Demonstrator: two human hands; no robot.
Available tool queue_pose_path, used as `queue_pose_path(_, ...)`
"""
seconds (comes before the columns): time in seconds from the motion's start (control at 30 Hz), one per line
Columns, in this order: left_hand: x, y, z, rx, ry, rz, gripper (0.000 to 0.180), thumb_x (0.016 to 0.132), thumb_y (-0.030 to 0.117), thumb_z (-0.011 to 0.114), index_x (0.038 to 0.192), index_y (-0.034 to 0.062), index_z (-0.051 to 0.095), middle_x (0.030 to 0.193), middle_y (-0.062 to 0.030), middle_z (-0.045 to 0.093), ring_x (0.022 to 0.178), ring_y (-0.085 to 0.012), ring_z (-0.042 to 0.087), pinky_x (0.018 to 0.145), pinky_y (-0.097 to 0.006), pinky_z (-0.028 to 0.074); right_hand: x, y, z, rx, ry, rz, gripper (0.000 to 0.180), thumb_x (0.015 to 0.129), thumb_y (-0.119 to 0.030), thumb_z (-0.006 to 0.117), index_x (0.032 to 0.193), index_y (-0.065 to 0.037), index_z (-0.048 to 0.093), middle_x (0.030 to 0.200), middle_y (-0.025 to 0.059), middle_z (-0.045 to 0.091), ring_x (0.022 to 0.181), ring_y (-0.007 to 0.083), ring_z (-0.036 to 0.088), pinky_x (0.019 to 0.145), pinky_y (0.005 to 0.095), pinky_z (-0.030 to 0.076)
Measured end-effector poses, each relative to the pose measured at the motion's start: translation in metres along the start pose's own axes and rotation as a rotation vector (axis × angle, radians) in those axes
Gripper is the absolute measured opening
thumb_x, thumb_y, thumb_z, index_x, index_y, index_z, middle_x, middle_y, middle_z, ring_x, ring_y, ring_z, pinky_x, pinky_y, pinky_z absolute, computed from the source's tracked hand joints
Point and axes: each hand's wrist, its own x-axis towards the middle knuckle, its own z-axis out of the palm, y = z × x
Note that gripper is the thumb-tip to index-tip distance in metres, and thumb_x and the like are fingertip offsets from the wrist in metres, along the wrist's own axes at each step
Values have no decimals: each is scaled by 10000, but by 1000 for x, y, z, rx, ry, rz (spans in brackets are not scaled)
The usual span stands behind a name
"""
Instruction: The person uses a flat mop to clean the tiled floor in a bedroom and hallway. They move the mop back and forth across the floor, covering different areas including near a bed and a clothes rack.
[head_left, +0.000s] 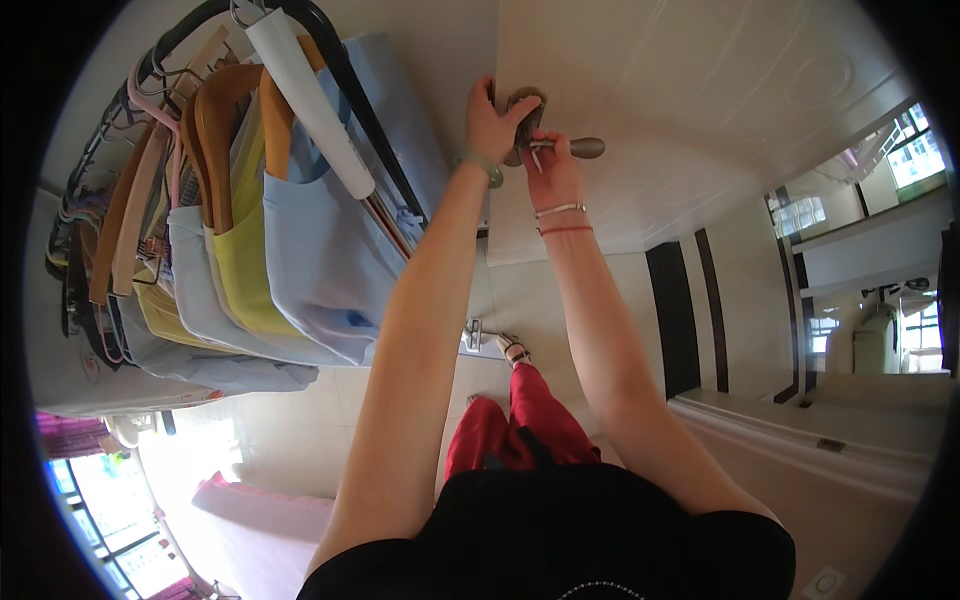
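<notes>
Left hand [490, 130] spread, thumb on the handle plate [527, 95], right hand [553, 178] bunched at the lever handle [588, 148] base, pinch unclear; lever's on the cream door [660, 120], work looks underway, remainder can't tell, garment rack [371, 116] alongside.

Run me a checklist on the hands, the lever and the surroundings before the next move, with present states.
1. Left hand at the door hardware: ok, thumb reaching across it.
2. Right hand beside the lever: ok, fingers close to its base.
3. Small pale item at the right fingers identified: cannot tell, too small.
4. Wrists free of jewellery: not ok, bangle on the left, red band on the right.
5. Clothes rack clear of the door: cannot tell, gap partly hidden.
</notes>
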Motion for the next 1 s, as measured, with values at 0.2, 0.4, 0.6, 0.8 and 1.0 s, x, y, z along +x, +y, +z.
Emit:
queue_pose_path(0.2,-129,68,11,219,53,-37,731,713,300,873,1208,-36,453,1082,-191,609,979,-300,621,830,-385,513,-127,-47,-44,-111,103,-52,220,1020,-293,522,1020,-79,574,943,61,666,949,167,632,854,386,545)
queue_pose_path(0.4,-222,114,28,274,20,-36,724,689,337,883,1140,-9,434,1007,-208,584,886,-371,587,757,-416,489,-209,-88,-85,-115,149,-70,247,1013,-316,536,1018,-77,597,924,33,661,911,146,629,848,358,536)
queue_pose_path(0.6,-280,139,42,241,-125,65,811,690,307,874,1293,0,426,1133,-193,583,1091,-384,503,886,-455,450,-264,-113,-116,-182,320,-180,390,1003,-382,540,1171,-34,589,1007,54,673,956,153,618,868,344,504)
queue_pose_path(0.8,-325,144,56,171,-281,186,780,667,255,863,1313,55,475,1164,-130,565,1078,-367,478,894,-436,448,-298,-91,-195,-478,681,-311,440,1015,-411,490,1253,-46,547,1145,53,618,1016,157,593,926,343,472)
queue_pose_path(1.0,-360,154,78,115,-336,334,841,644,222,847,1374,98,449,1296,-90,523,1163,-316,474,991,-470,353,-352,-44,-276,-555,350,-215,557,1057,-336,409,1508,-70,217,1389,52,444,1248,199,478,1030,344,439)
